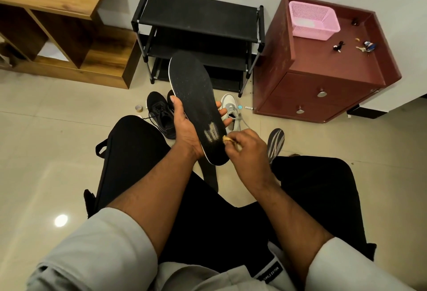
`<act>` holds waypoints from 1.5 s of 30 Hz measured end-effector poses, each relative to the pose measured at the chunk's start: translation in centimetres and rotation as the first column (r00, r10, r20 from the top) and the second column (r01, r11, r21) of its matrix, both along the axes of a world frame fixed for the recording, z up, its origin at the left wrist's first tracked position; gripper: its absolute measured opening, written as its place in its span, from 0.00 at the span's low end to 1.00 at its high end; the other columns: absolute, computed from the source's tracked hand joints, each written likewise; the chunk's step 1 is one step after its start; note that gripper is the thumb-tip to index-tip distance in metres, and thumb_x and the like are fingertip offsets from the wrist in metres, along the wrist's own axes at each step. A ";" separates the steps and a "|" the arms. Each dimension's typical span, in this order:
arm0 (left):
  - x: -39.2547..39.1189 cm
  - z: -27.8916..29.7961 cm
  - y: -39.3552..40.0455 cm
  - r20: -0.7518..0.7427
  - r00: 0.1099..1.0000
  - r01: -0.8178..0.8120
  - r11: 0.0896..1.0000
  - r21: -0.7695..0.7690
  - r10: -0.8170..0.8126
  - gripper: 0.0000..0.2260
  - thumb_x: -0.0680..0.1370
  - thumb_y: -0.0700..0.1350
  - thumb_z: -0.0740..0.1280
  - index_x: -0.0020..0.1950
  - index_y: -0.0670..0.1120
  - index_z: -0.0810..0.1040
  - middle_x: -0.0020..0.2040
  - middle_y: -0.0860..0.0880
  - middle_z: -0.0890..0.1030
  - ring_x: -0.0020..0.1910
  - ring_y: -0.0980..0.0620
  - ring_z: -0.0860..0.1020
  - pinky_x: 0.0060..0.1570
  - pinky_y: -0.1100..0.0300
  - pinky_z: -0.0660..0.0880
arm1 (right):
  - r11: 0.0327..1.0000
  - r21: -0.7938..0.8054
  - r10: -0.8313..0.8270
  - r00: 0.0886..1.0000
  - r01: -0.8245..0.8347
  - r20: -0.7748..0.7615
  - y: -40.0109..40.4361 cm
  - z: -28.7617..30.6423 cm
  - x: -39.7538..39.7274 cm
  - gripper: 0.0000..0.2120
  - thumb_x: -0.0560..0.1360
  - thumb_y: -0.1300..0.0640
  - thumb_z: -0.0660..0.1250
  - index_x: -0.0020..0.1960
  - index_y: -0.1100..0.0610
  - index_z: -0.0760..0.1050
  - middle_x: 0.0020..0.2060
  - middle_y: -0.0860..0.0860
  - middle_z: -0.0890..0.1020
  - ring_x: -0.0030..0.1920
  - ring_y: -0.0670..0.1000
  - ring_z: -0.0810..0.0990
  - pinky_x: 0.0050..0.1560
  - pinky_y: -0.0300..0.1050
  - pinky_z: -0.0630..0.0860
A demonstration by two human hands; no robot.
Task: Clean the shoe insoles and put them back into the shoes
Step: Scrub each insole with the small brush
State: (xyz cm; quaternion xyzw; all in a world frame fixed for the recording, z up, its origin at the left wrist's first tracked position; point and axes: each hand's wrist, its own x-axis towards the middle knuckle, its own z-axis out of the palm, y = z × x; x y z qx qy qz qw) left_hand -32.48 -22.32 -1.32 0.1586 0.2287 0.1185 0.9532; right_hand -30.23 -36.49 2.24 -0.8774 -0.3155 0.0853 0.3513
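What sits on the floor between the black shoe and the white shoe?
Head view: the black insole, held up by the left hand, covers that stretch; a second black shoe's toe peeks out beside the black shoe, left of the white shoe.

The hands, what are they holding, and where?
The left hand grips the black insole around its middle. The right hand pinches a small yellowish cloth in its fingers.

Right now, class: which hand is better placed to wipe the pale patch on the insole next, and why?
The right hand: it already pinches the small cloth beside the pale patch. The left hand grips the black insole, steadying it.
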 end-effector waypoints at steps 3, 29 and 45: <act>0.1 -0.4 0.0 0.007 1.000 0.030 1.000 -0.008 -0.030 0.50 0.67 0.80 0.52 0.64 0.36 0.73 0.53 0.40 0.79 0.50 0.44 0.81 0.51 0.47 0.77 | 0.998 -0.005 -0.057 0.998 0.057 -0.018 -0.3 -0.3 0.1 0.08 0.75 0.60 0.68 0.53 0.60 0.81 0.46 0.52 0.79 0.44 0.44 0.74 0.42 0.22 0.64; 0.2 -0.6 -0.1 0.031 0.998 0.051 0.996 0.070 -0.054 0.48 0.71 0.78 0.50 0.61 0.35 0.75 0.49 0.40 0.79 0.46 0.44 0.79 0.50 0.47 0.77 | 0.993 0.017 0.113 0.993 -0.114 0.038 2.3 0.4 -3.0 0.08 0.74 0.60 0.69 0.53 0.59 0.81 0.46 0.53 0.78 0.45 0.49 0.77 0.47 0.45 0.78; 0.6 -1.2 0.2 0.064 0.994 0.086 0.996 0.006 -0.086 0.49 0.65 0.80 0.58 0.63 0.37 0.73 0.52 0.41 0.77 0.48 0.44 0.77 0.48 0.47 0.75 | 0.999 0.035 -0.001 1.000 0.001 -0.001 1.4 0.2 -1.4 0.07 0.74 0.61 0.68 0.51 0.60 0.81 0.45 0.52 0.78 0.44 0.46 0.76 0.44 0.26 0.69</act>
